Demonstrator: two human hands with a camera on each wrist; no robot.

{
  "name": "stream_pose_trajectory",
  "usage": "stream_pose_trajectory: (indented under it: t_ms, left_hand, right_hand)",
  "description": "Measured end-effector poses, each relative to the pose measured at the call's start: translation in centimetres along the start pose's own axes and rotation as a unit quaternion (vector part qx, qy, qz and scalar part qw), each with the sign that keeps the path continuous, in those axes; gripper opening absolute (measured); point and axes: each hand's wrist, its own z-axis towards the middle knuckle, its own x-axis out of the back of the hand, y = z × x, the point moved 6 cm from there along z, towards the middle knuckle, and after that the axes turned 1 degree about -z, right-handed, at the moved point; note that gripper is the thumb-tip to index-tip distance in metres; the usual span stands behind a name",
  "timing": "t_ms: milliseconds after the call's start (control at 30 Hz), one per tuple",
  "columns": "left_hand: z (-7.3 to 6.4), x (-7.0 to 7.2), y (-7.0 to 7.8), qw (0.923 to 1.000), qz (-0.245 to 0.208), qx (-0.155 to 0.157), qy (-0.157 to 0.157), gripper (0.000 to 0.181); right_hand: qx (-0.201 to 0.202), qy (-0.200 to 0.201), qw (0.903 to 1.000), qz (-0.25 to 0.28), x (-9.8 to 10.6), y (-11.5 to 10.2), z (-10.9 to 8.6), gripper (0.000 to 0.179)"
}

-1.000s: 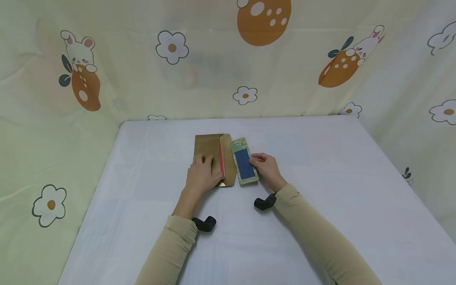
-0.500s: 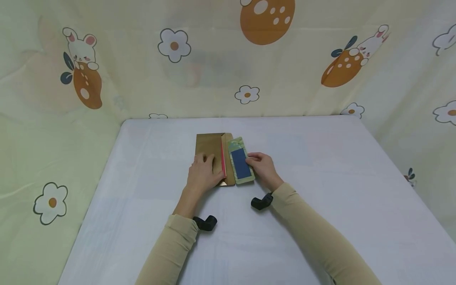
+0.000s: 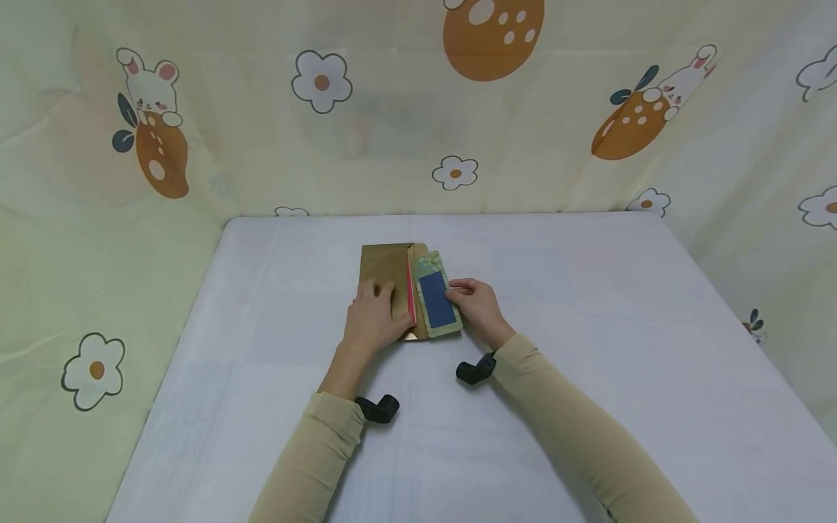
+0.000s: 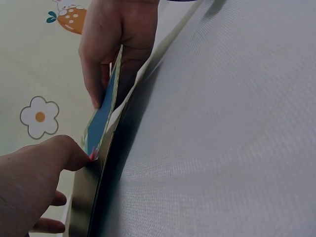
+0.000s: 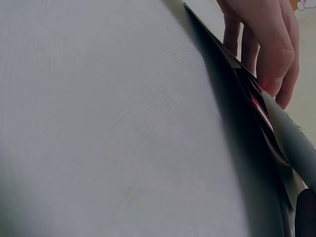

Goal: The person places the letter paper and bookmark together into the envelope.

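Observation:
A gold-brown envelope point(image 3: 382, 261) lies flat with its flap opened to the right. Along its mouth runs a red strip point(image 3: 410, 287). My left hand point(image 3: 371, 319) rests on the envelope, fingers spread, thumb tip right at the mouth. In the right wrist view, that left thumb point(image 5: 274, 64) presses beside the strip. My right hand point(image 3: 480, 309) pinches the right edge of a green card with a dark blue panel point(image 3: 437, 299). The card overlaps the flap in the head view. In the left wrist view, the tilted card point(image 4: 103, 118) has its near end at the left thumb.
A white cloth covers the table point(image 3: 556, 399) under both hands. A patterned curtain point(image 3: 386, 145) hangs behind the table's far edge and along its sides. Black wrist cameras point(image 3: 379, 409) jut out from both sleeves.
My right hand has slid the green card left, from beside the flap to over it, close to the red strip. My left hand has stayed on the envelope.

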Motion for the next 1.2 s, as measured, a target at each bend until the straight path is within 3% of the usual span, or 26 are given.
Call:
stream_pose_trajectory:
  t_ms: [467,767,1200]
  left_hand:
    - [0.0,0.0,0.1,1.0,0.0,0.001,-0.004,0.074]
    - [0.0,0.2,0.2,1.0,0.007,-0.002,-0.002,0.072]
    - [0.0,0.0,0.2,1.0,0.007,-0.004,-0.002,0.071]
  right_hand:
    - [-0.004,-0.002,1.0,-0.007,-0.2,-0.6,-0.3,0.035]
    - [-0.001,0.013,0.9997,0.023,0.5,-0.9,-0.2,0.035]
    - [0.004,-0.006,1.0,0.002,-0.7,-0.8,-0.6,0.033]
